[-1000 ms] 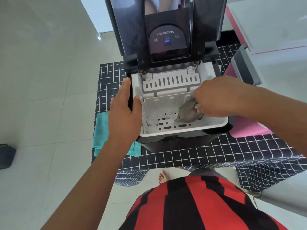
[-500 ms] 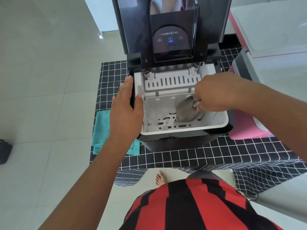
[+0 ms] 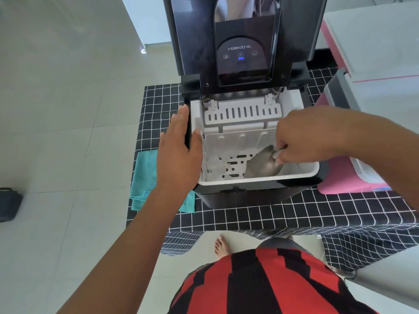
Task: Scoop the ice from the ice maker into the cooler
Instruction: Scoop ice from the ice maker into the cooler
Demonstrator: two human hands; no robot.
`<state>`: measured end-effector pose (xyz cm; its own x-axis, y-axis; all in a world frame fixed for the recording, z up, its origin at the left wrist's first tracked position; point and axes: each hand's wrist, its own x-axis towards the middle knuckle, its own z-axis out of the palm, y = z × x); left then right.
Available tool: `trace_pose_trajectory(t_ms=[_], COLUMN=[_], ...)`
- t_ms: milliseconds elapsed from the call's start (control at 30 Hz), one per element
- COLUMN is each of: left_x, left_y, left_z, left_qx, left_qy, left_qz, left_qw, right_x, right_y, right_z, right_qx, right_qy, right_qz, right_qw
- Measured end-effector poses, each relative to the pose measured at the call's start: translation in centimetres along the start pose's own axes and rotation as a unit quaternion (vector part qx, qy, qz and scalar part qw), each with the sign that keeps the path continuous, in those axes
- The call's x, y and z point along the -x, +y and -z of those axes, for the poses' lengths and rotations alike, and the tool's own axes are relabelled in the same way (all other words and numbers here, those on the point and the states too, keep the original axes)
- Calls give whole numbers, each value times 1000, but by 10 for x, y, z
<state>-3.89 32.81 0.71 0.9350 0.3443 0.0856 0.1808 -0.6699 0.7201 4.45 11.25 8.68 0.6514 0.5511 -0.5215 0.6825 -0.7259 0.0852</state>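
The right hand [image 3: 301,139] reaches down into the white slotted plastic ice basket [image 3: 229,164], its fingers curled and pinched round the handle of a translucent grey plastic scoop [image 3: 263,165], whose bowl lies low against the basket floor near the front wall. The left hand [image 3: 179,150] lies flat with straight fingers against the left side of the black glossy ice maker [image 3: 249,191], thumb hooked over the white rim, bracing the machine. The basket looks nearly bare: a pale lump in the left corner may be ice, but that cannot be told for certain. The pink and white plastic cooler [image 3: 353,177] stands just beside the machine on the right, its grey-edged lid [image 3: 337,87] raised. All of this rests on a table under a black cloth with a white grid [image 3: 294,214], a folded teal towel [image 3: 145,177] lying by the left side. From here, the scoop's edge could catch in the basket's slots and jerk the machine if the bracing hand slackens; and any ice lifted must cross the rim and the gap to the cooler, so a tilted scoop would spill cubes onto the cloth or floor. The raised lid's panel reads "alectric", above a lit blue indicator.
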Motion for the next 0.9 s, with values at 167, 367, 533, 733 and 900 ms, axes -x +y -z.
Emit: trace_pose_trajectory(t_ms=[167, 367, 533, 733, 900], left_x=[1, 1, 0, 0, 0], left_y=[0, 0, -3, -5, -5], left_z=[1, 1, -1, -3, -3], left_qx=[-1, 3, 8, 20, 14], left_qy=[-2, 3, 9, 14, 16], left_qz=[5, 1, -6, -9, -12], left_qw=[1000, 1000, 1000, 1000, 1000], right_x=[-17, -25, -24, -29, -39], right_y=[-21, -26, -25, -19, -19], right_z=[-17, -32, -42, -46, -46], right_qx=[-108, -150, -179, -209, -218], right_qy=[-34, 9, 21, 33, 26], right_qz=[30, 19, 2, -10, -26], right_qw=[993, 988, 984, 977, 975])
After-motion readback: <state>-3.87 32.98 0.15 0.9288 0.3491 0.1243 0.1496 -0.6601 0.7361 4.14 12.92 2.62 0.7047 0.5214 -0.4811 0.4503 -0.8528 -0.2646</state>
